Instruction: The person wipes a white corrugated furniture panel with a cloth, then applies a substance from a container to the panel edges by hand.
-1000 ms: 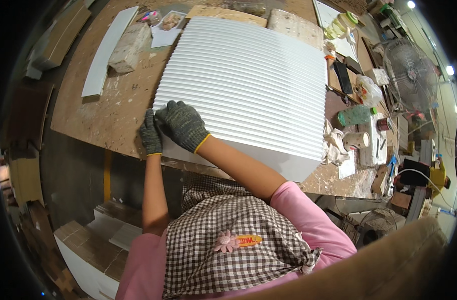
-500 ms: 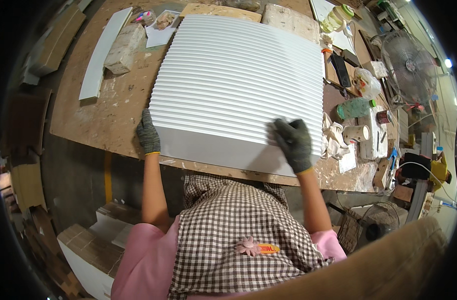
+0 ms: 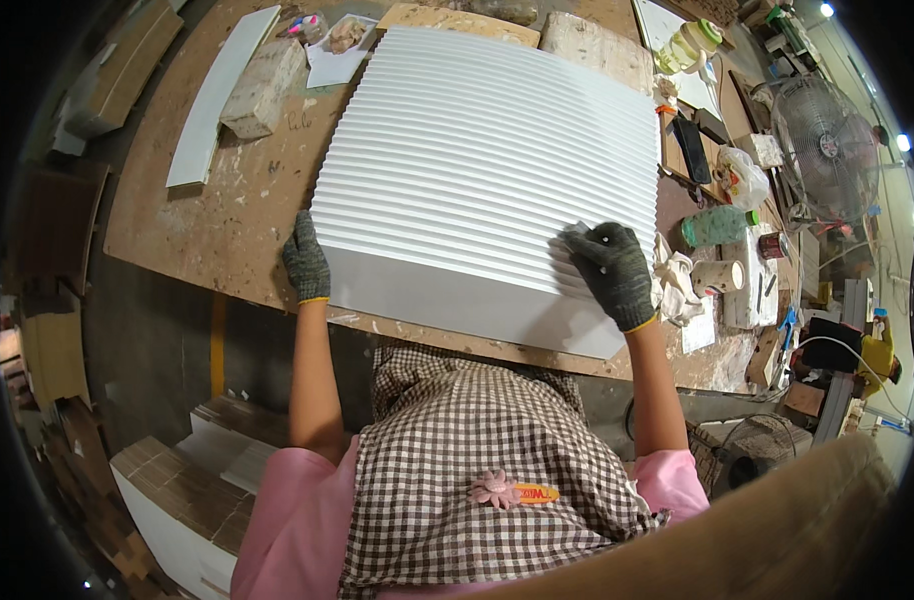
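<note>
A large white panel (image 3: 487, 150) with parallel ridges lies on the worktable (image 3: 207, 230), a smooth grey-white strip along its near side. My left hand (image 3: 305, 262), in a dark grey knitted glove with a yellow cuff, grips the panel's near left edge, its fingers together. Gloved the same way, my right hand (image 3: 617, 275) is over the ridges by the near right corner. Its fingers are curled in a pinch, and whatever they may hold is too small to make out.
Right of the panel are a crumpled cloth (image 3: 677, 285), a paper cup (image 3: 717, 276), a green bottle (image 3: 717, 226) and a dark can (image 3: 773, 246). A fan (image 3: 827, 145) stands beyond. At left lie a white board (image 3: 217, 105) and a stained block (image 3: 265, 90).
My right hand has moved to the right across the ridges and looks less blurred. The left hand stays at the panel's left edge. The whole view has shifted slightly.
</note>
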`<state>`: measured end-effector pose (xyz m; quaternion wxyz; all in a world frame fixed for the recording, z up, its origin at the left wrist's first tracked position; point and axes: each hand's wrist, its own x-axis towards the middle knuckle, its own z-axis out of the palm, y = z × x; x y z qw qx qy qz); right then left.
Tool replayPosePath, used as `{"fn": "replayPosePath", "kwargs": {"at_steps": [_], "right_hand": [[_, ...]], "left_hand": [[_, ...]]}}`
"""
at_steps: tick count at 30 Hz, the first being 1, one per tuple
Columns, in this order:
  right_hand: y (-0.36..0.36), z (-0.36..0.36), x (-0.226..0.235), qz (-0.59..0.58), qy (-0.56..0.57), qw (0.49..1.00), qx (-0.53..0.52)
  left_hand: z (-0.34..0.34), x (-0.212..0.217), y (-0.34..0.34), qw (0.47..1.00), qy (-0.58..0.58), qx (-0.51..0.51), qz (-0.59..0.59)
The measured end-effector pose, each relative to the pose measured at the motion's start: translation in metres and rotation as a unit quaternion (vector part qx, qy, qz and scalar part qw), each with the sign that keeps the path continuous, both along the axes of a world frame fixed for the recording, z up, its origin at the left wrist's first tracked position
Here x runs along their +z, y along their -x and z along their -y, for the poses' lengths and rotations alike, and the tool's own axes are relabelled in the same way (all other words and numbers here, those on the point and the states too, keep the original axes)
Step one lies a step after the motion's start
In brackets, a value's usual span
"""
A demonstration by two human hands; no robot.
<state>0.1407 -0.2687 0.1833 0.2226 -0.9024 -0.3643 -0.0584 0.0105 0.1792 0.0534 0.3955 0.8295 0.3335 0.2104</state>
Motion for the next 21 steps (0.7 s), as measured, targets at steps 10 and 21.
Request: {"fn": "replayPosePath", "kwargs": {"at_steps": [10,21], "right_hand": [[-0.015,-0.156,-0.032,0.063,-0.047,0.986,0.145],[0.001,0.1,-0.005,-0.068,-0.032,0.995,-0.073]], "left_hand": [[0.007,0.007,-0.01,0.998,-0.005,0.043,0.038],[-0.005,-0.014,0.0,0.996,-0.087,0.018,-0.001]]}}
